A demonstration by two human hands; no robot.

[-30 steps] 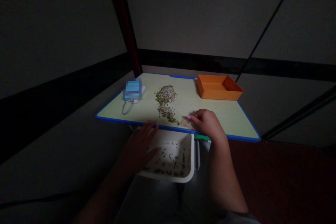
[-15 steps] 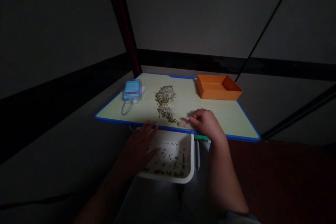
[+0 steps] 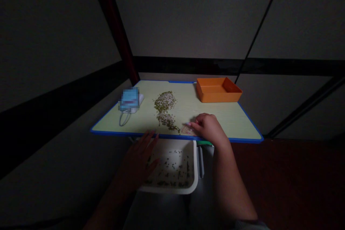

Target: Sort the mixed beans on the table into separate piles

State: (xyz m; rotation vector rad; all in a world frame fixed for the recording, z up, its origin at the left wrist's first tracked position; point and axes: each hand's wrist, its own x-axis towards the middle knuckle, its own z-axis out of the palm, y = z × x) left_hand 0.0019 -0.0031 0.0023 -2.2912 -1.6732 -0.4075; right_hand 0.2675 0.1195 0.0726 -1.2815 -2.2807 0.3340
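My right hand [image 3: 211, 127] rests at the table's front edge with its fingers curled in. It appears to grip a thin, pale pinkish, see-through sheet-like piece [image 3: 186, 129] against the tabletop; its exact kind is unclear. Just left of this piece, small green bean-like grains [image 3: 165, 101] lie in a patch that trails toward the front edge. My left hand [image 3: 141, 156] is open, fingers spread, over the left side of a white bin [image 3: 196, 167]. Scattered dark grains dot the inside of the bin, which sits below the table's front edge.
The pale table [image 3: 185, 91] has a blue rim. An orange tray [image 3: 219, 97] stands at its back right. On the left is a blurred-out device [image 3: 129, 99] with a looped cable [image 3: 124, 118]. A dark wall closes off the back, and a green strip [image 3: 205, 143] shows beneath the front edge.
The camera view has shifted slightly, so the table and its contents appear a little further left. Both hands keep nearly the same pose and place relative to the table.
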